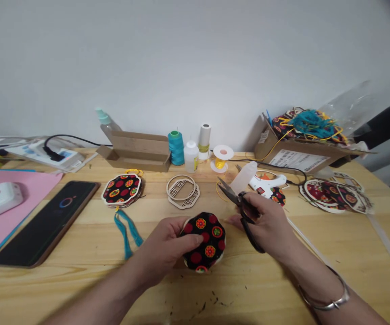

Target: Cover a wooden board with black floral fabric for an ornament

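My left hand (167, 246) grips a round padded piece covered in black fabric with red and yellow circles (205, 241), held just above the wooden table (80, 280). My right hand (265, 223) is closed around the handles of black scissors (237, 201), whose open blades point up and to the left, a little right of the fabric piece. A silver bangle (330, 298) sits on my right wrist.
A stack of similar fabric-covered pieces (122, 189) and laser-cut wooden frames (183, 192) lie behind. A phone (46, 221), pink sheet (8, 212), teal cord (127, 228), thread spools (176, 146), glue gun (265, 183), open cardboard boxes (299, 155) and more pieces (333, 194) surround them.
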Available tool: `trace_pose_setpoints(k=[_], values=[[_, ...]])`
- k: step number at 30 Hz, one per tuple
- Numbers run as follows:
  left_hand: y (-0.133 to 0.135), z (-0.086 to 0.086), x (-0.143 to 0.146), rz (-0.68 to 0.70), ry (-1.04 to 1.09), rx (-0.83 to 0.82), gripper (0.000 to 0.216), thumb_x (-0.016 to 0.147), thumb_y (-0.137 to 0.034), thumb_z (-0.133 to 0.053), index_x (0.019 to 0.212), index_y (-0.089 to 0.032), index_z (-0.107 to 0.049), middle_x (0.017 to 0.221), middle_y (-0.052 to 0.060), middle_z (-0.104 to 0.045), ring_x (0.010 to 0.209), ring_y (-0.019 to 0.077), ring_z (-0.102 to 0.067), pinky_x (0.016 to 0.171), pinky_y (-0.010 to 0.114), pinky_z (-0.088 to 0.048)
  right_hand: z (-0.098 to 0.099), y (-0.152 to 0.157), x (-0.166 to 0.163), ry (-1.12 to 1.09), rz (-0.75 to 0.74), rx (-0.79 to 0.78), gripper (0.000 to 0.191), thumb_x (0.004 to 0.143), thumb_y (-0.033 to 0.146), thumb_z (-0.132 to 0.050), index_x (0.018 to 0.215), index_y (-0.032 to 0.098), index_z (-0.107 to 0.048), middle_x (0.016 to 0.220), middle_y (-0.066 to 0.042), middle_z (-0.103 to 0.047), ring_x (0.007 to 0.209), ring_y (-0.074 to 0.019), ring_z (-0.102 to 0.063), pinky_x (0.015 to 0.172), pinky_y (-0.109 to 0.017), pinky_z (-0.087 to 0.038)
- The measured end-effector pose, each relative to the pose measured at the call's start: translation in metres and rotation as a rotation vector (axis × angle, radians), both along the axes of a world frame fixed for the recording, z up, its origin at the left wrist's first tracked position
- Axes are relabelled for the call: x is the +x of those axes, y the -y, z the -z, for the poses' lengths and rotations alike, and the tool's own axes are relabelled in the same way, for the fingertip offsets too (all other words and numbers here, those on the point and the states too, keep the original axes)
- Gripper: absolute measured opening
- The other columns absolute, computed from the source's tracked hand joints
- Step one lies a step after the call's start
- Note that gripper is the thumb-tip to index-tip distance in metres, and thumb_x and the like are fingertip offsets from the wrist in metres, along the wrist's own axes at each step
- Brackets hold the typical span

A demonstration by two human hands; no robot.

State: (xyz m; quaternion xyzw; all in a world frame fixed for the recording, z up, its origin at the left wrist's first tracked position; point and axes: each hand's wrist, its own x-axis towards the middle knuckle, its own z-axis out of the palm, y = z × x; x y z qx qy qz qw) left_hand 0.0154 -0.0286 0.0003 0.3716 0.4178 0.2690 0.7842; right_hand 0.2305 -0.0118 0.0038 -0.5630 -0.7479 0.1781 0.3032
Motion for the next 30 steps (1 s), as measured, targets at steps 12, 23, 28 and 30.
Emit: trace_pose_setpoints(k=[12, 23, 28, 30], values=[[0.002, 0.004, 0.002, 0.199, -0.019, 0.03, 0.017, 0.073, -0.022, -0.063, 0.083, -0.01, -0.07, 0.069, 0.004, -0.069, 0.056, 0.0096, -0.056, 0.052, 0.018, -0.04, 0.001, 0.009, -0.012, -0.185, -0.256, -0.251, 0.017, 0.072, 0.022, -0.062, 0.068, 0.018, -0.047, 0.061, 0.006, -0.049, 0.056, -0.0078, -0.041, 0.049, -0.018, -0.03], [0.001, 0.003, 0.004, 0.252, 0.06, 0.039, 0.021, 0.077, -0.014, -0.056, 0.093, -0.013, -0.069, 0.078, 0.004, -0.07, 0.062, 0.0095, -0.059, 0.055, 0.017, -0.042, 0.003, 0.009, -0.013, -0.155, -0.261, -0.244, 0.017, 0.07, 0.014, -0.06, 0.067, 0.019, -0.043, 0.059, 0.007, -0.044, 0.055, -0.0072, -0.036, 0.048, -0.018, -0.027], [0.002, 0.004, 0.003, 0.249, 0.062, 0.035, 0.029, 0.077, -0.014, -0.056, 0.103, -0.015, -0.066, 0.079, 0.004, -0.071, 0.063, 0.0101, -0.06, 0.057, 0.018, -0.043, 0.005, 0.009, -0.012, -0.164, -0.254, -0.235, 0.018, 0.069, 0.016, -0.062, 0.068, 0.02, -0.044, 0.059, 0.007, -0.044, 0.054, -0.0071, -0.036, 0.048, -0.018, -0.027], [0.002, 0.004, 0.003, 0.253, 0.043, 0.033, 0.025, 0.076, -0.017, -0.057, 0.098, -0.014, -0.068, 0.079, 0.005, -0.071, 0.062, 0.0106, -0.06, 0.055, 0.019, -0.043, 0.007, 0.008, -0.012, -0.159, -0.242, -0.232, 0.017, 0.069, 0.016, -0.061, 0.068, 0.02, -0.044, 0.06, 0.007, -0.044, 0.055, -0.0073, -0.036, 0.049, -0.018, -0.027]])
